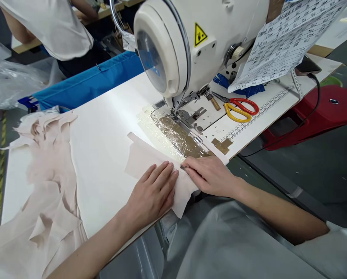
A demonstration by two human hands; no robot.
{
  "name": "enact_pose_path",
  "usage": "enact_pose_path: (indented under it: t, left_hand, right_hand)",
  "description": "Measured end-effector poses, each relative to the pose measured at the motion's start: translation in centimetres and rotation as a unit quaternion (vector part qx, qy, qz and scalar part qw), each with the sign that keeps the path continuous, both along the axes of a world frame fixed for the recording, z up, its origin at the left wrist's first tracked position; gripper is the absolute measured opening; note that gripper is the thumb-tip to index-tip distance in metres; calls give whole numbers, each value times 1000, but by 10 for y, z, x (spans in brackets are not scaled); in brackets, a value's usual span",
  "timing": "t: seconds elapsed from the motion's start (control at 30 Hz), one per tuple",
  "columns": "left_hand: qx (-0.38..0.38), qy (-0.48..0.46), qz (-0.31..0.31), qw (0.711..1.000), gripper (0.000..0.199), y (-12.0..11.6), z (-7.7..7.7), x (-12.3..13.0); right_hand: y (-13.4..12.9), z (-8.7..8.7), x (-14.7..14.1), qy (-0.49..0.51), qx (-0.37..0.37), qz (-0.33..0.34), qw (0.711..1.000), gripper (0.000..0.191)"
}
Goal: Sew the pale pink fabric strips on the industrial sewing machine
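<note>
Fabric piece [145, 157] | beneath left hand [157, 188], beside right hand [204, 174]

My left hand [154, 190] flat, my right hand [209, 176] pinching.
From here I see the left palm down, fingers extended, the right's fingers curled, both forearms [278, 213] slanting inward.

You are facing open white tabletop [103, 131] between the fabric pile [54, 186] and the obstructing sewing machine [208, 42].
</note>
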State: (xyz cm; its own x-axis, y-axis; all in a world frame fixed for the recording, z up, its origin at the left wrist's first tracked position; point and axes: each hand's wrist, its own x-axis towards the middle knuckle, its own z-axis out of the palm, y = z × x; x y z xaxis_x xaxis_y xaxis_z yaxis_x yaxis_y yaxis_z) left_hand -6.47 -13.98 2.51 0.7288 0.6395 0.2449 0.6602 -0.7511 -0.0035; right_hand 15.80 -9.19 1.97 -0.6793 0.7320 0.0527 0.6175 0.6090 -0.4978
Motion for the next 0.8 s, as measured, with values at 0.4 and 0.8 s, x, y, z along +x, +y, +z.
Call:
enact_pose_path:
  t: [0.4,0.8]
  left_hand:
    - [-8,-8,14,1000,40,-3,-2,3]
    - [-3,-5,19,1000,36,0,3,2]
  right_hand:
    - [1,8,-6,-86,35,26,995,19]
    - [1,19,16,-117,23,56,991,22]
